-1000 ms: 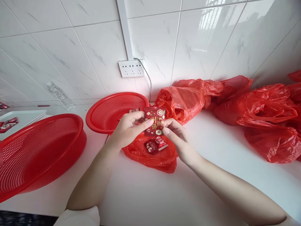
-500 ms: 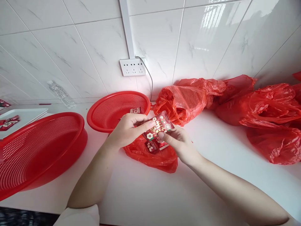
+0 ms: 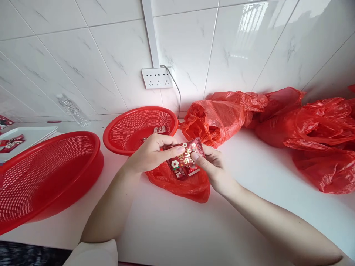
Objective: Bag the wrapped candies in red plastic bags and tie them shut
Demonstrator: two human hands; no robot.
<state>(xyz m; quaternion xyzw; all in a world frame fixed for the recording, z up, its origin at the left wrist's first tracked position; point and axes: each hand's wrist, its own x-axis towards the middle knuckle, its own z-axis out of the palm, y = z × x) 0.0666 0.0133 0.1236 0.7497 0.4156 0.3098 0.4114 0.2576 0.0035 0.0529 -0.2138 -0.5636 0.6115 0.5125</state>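
Note:
A dark red snack packet (image 3: 185, 154) with white flowers and gold lettering is held up between both hands. My left hand (image 3: 154, 152) grips its left side, thumb on the front. On the right side my right hand (image 3: 212, 162) pinches it, thumb also pressed on the front. The fingers behind the packet are hidden. Below lies an open red plastic bag (image 3: 177, 186) on the white table, with small red packets (image 3: 181, 173) in it, partly covered by the held one.
Behind my left hand stands a round red basket (image 3: 122, 135) holding a few packets. A larger red basket (image 3: 91, 162) is at the left, near a white tray (image 3: 41, 132) and a clear plastic bottle (image 3: 73, 110). Red plastic bags (image 3: 219, 120) line the tiled wall at right.
The packet has turned slightly clockwise and sits a little lower. My right thumb has slid up and right over its front. Both hands keep their hold.

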